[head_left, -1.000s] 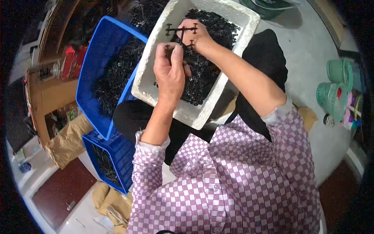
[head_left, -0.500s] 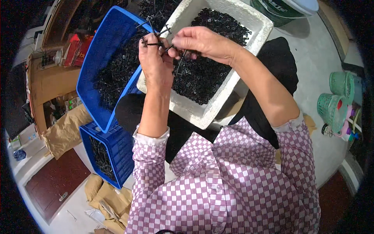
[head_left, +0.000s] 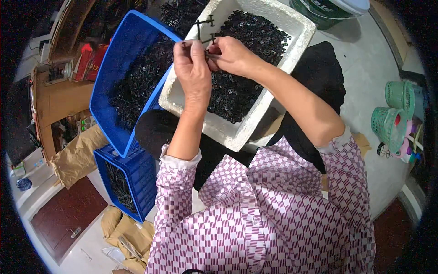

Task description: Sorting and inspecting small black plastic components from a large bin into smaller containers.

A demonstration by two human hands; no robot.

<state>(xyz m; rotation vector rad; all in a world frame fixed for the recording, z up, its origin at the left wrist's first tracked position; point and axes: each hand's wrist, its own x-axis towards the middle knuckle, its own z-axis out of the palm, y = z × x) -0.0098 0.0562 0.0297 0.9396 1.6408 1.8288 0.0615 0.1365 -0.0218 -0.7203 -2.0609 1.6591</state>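
Seemingly partway: my left fingers (head_left: pixel 198 52) pinch a black branched frame (head_left: pixel 198 31) above them, its upper ends intact.
My right fingers (head_left: pixel 223 44) close in beside it, grip unclear; loose black pieces (head_left: pixel 232 104) lie in the white box (head_left: pixel 246 131) below.

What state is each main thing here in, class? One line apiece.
White foam box, open, holding small black pieces
Black branched piece, held over that box
Left hand, closed on that piece
Right hand, bent fingers at that piece, grip unclear
Large blue bin, open, holding black parts
Smaller blue bin, open, holding dark strips
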